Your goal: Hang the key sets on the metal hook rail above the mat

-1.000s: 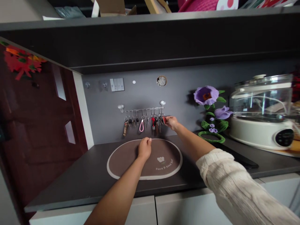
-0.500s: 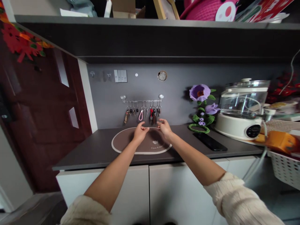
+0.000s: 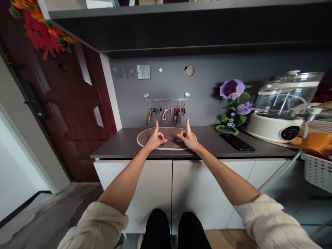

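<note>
My left hand (image 3: 155,138) and my right hand (image 3: 187,137) are stretched out side by side over a brown oval mat (image 3: 169,133) on the dark counter (image 3: 119,145). Each hand has its index finger pointing up and the other fingers curled in. Neither holds anything. Behind them a metal rail (image 3: 167,100) on the grey wall carries several bunches of keys (image 3: 166,112), one with a pink loop. Both hands are well short of the keys.
A purple fabric flower (image 3: 232,103) and a black phone (image 3: 237,142) sit right of the mat. Farther right stand a white cooker with a glass lid (image 3: 282,107) and a white basket (image 3: 317,171). A dark red door (image 3: 64,103) is at the left. White cabinets (image 3: 171,183) are below.
My right hand has left the keys on the rail and come back over the mat. I have stepped back from the counter, and both hands now point an index finger up.
</note>
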`<action>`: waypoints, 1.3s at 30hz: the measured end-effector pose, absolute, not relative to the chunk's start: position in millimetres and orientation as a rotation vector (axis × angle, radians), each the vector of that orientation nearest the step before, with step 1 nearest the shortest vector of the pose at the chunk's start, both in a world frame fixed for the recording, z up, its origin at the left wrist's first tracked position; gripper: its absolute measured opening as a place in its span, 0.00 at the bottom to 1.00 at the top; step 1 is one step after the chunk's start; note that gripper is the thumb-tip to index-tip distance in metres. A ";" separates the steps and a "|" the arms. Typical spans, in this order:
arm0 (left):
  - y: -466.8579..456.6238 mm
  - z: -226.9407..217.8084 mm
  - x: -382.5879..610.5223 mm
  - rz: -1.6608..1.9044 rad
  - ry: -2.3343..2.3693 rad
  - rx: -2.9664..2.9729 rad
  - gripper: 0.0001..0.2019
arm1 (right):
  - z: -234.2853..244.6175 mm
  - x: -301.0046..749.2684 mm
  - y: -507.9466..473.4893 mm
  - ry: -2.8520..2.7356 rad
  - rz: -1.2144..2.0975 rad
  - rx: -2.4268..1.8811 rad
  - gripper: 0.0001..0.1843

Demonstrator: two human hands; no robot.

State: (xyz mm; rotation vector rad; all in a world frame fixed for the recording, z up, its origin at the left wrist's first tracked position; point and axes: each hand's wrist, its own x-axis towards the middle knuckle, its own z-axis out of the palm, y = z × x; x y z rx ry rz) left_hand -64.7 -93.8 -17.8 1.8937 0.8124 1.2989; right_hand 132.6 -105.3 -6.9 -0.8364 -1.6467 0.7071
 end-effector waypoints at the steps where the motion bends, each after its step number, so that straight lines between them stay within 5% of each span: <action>1: -94.2 -19.5 -65.5 1.300 0.805 1.888 0.52 | -7.8 132.5 -106.0 -1.640 0.709 -0.853 0.44; 15: -93.0 -20.9 -64.8 1.381 0.815 1.718 0.53 | -8.6 133.2 -105.0 -1.670 0.724 -0.883 0.46; 22: -47.3 2.4 -80.8 1.591 1.225 1.592 0.46 | 4.7 150.7 -58.0 -1.543 0.570 -1.016 0.41; 28: 20.2 29.7 -100.5 1.704 1.502 1.596 0.47 | 37.9 170.6 4.4 -1.309 0.554 -1.180 0.49; 39: 97.1 43.2 -73.7 1.752 1.017 1.242 0.35 | 36.5 141.1 89.2 -1.135 0.512 -0.976 0.52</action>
